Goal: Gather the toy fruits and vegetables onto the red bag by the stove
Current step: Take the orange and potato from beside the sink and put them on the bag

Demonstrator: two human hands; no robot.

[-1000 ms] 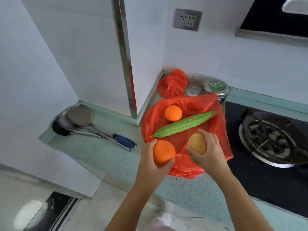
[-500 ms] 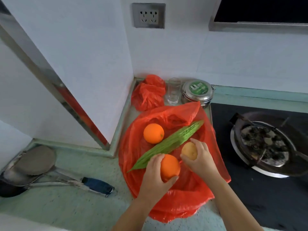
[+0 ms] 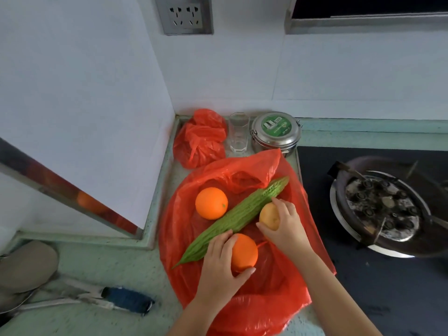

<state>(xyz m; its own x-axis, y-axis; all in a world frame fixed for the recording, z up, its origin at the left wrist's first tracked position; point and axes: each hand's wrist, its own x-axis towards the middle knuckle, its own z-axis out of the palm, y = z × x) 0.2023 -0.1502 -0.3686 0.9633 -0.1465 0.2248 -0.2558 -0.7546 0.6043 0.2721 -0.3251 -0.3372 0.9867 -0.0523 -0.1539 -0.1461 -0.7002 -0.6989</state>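
**Kitchen counter, beside the stove [image 3: 363, 287]:** I have the left hand [image 3: 223, 265] curled round an orange [image 3: 244, 252], thumb under its near side and fingertips [image 3: 225, 236] over the top, low above the spread red bag [image 3: 271, 299]. The right hand [image 3: 283, 229] grips a yellowish round fruit [image 3: 269, 215] the same way, just beyond and to the right of the left fingers. I cannot tell from the head camera whether either piece already rests on the plastic.

A bitter gourd [image 3: 240, 214] lies diagonally across the bag, just past the fingertips of both hands. A second orange [image 3: 211, 202] sits loose on the gourd's far side, held by neither hand.

I judge the two held pieces are going down on the near side of the gourd because bare plastic is free there. Round toys also want a crease or a neighbour to stop them rolling toward the counter edge.

Beyond the fingers, past the bag, stand a knotted red bag [image 3: 201, 139], a glass [image 3: 238, 132] and a steel tin [image 3: 276, 132].
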